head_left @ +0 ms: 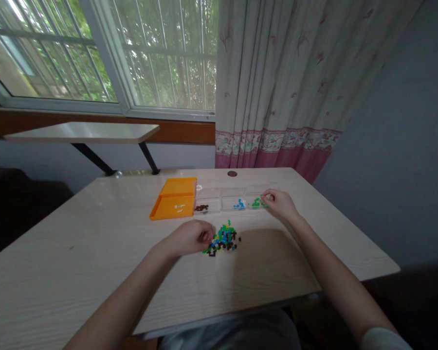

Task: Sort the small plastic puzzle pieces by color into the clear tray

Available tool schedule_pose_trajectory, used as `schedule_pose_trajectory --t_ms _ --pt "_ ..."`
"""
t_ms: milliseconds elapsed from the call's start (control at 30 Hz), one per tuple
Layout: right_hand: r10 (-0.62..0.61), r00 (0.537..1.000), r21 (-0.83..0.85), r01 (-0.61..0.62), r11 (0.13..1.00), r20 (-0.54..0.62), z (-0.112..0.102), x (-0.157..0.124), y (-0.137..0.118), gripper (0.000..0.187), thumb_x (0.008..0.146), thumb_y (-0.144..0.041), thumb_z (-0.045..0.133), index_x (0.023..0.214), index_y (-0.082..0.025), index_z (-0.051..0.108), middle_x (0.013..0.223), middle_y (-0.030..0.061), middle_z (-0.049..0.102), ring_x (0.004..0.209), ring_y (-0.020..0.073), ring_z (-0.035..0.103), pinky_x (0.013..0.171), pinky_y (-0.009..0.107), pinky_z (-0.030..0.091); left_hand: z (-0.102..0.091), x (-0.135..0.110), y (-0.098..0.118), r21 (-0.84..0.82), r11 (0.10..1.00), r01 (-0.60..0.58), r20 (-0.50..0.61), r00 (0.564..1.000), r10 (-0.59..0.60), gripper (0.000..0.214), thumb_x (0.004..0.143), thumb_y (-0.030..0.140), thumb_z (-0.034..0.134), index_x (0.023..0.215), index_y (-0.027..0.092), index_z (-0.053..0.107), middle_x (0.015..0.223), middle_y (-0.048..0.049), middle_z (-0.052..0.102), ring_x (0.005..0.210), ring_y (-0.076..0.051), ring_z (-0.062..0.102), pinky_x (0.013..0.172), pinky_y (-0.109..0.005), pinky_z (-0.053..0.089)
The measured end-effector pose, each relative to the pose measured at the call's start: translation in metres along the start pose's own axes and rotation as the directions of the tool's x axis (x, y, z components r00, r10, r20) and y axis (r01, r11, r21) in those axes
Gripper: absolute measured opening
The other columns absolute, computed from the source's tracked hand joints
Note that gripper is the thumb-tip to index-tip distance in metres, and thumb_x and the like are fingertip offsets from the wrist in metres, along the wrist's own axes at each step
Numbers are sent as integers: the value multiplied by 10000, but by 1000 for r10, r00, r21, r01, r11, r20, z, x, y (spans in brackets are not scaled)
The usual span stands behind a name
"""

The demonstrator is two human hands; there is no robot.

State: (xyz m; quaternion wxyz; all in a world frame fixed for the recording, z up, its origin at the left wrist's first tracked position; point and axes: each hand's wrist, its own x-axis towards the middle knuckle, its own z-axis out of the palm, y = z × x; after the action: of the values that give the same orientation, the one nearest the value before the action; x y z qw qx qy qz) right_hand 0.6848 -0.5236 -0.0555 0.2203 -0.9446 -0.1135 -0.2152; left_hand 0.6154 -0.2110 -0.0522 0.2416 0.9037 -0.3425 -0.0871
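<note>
A heap of small mixed pieces (223, 239), green, blue, yellow and dark brown, lies on the pale wooden table (95, 253). My left hand (190, 237) rests curled just left of the heap, fingertips touching its edge. My right hand (279, 203) is pinched over the right end of a clear compartment tray (228, 198), above a group of green pieces (256, 203). Blue pieces (239, 205) lie in the middle compartment and dark brown pieces (201, 208) in the left one. What the fingers of either hand hold is too small to see.
An orange lid (175, 198) lies left of the tray. A round cable hole (232, 173) sits near the table's far edge. Behind are a narrow shelf (83, 132) under a window and a patterned curtain (288, 82).
</note>
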Motion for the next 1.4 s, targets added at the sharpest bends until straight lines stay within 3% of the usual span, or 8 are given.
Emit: schedule_pose_trajectory --t_ms 133,300,400,533,700,833,1167,1400 --pt "117 990 -114 -108 988 78 8 2 14 198 727 -317 523 784 -207 678 556 -1 581 507 112 485 473 206 267 2 1 -3 11 1000 25 -31 999 -25 149 610 129 452 674 160 583 594 25 521 529 -88 424 510 -179 288" --pt "141 989 -118 -136 984 42 7 3 16 230 748 -332 496 802 -203 679 559 3 579 504 113 487 463 209 253 2 2 -2 -67 997 31 -102 994 -38 107 654 168 470 682 148 572 582 23 500 519 -82 411 493 -177 285" --pt "68 998 -54 -67 996 19 4 0 5 244 768 -345 480 804 -195 670 525 -12 555 480 106 475 461 203 262 4 4 3 -243 970 33 -141 988 -69 103 676 199 490 695 129 563 571 27 471 519 -74 398 486 -173 290" --pt "-175 984 83 172 982 32 11 -14 -31 245 804 -344 459 848 -203 655 508 -34 546 454 86 467 474 184 297 13 11 7 -519 851 77 -162 969 -186 145 670 251 541 687 108 554 518 50 402 483 -55 349 447 -162 254" --pt "-522 853 178 517 837 -23 30 -40 -83 191 783 -340 515 831 -219 654 518 -41 585 467 69 501 520 170 341 27 20 7 -767 634 97 -120 949 -291 230 650 322 593 687 97 563 446 65 402 387 -24 288 390 -155 189" --pt "-546 838 168 541 824 -21 33 -49 -96 169 776 -324 533 872 -242 645 528 -51 596 467 71 505 514 176 345 26 22 12 -836 539 105 -104 934 -343 244 609 335 633 651 103 571 425 62 432 362 -17 280 371 -156 173" --pt "-560 827 187 559 808 -54 32 -49 -95 170 789 -324 517 826 -232 655 540 -39 615 463 71 505 520 181 352 28 23 12 -874 475 102 -78 936 -344 246 584 324 664 629 96 582 492 24 523 417 -34 377 406 -158 237" --pt "-580 811 204 583 786 -83 31 -49 -94 190 804 -309 488 852 -241 659 505 -43 597 452 71 497 518 184 347 28 21 12 -851 523 55 -112 953 -282 275 625 364 652 651 103 570 483 44 463 411 -27 331 398 -155 216"
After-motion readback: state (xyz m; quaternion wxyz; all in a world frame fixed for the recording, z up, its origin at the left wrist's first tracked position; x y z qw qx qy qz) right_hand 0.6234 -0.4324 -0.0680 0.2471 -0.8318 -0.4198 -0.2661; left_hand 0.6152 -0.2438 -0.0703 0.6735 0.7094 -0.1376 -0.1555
